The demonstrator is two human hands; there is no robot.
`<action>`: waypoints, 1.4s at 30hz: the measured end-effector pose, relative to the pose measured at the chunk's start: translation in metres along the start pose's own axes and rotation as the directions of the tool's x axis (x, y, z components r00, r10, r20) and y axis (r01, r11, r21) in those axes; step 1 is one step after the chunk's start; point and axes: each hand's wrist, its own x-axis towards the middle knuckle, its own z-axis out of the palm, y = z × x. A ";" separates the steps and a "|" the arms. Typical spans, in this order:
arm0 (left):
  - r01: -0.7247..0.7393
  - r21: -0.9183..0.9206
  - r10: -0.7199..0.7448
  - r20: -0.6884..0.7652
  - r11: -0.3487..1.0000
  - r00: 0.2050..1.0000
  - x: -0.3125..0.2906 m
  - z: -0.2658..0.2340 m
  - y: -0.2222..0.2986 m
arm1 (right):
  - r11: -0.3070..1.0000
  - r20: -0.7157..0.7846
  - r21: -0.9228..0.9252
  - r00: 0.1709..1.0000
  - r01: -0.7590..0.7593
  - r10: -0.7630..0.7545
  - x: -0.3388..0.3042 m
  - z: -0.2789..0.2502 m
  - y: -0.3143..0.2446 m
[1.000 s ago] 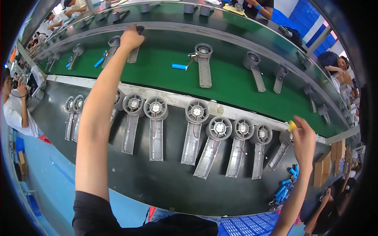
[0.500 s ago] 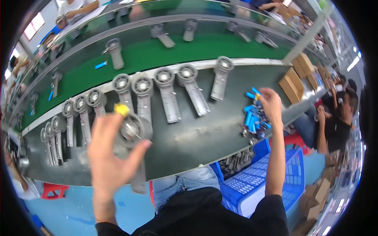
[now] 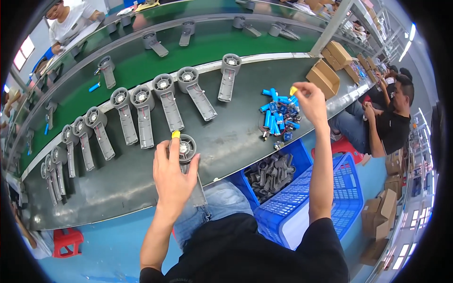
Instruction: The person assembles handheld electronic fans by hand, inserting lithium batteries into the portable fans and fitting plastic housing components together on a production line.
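My left hand (image 3: 175,181) grips a grey handheld fan housing (image 3: 184,147) at the near table edge. Its round fan head faces up, and its handle extends over my lap, partly behind the thumb. A yellow cover sits on a left fingertip. At the far right side of a pile of blue cylindrical batteries (image 3: 273,123) with wires and small parts, my right hand (image 3: 310,104) is pinched. Yellow shows on its fingertip too; what the pinch holds is hard to make out against the blue pieces.
Several open fan housings (image 3: 142,96) line the dark table (image 3: 222,148). Beyond runs a green conveyor belt (image 3: 127,70) carrying more housings. A blue bin (image 3: 249,188) of grey parts and a blue basket (image 3: 283,219) stand below. Cardboard box (image 3: 323,79); a co-worker (image 3: 394,118) sits at right.
The whole view has swung right, so table things appear farther left. My left thumb and fingers have closed in on the fan housing. My right hand stays by the battery pile.
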 end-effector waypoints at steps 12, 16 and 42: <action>-0.010 -0.016 0.011 0.055 1.000 0.998 0.002 -0.002 -0.001 | 0.994 0.132 0.108 0.991 -0.006 -0.009 -0.033 -0.007 0.005; -0.041 0.054 0.040 0.015 0.998 0.999 0.001 -0.010 -0.001 | 0.952 0.124 0.305 0.992 -0.004 -0.035 -0.030 -0.009 -0.036; -0.065 -0.275 0.091 0.081 0.959 0.993 -0.026 -0.064 -0.017 | 0.656 0.240 0.747 0.878 0.105 -0.414 -0.168 0.102 -0.151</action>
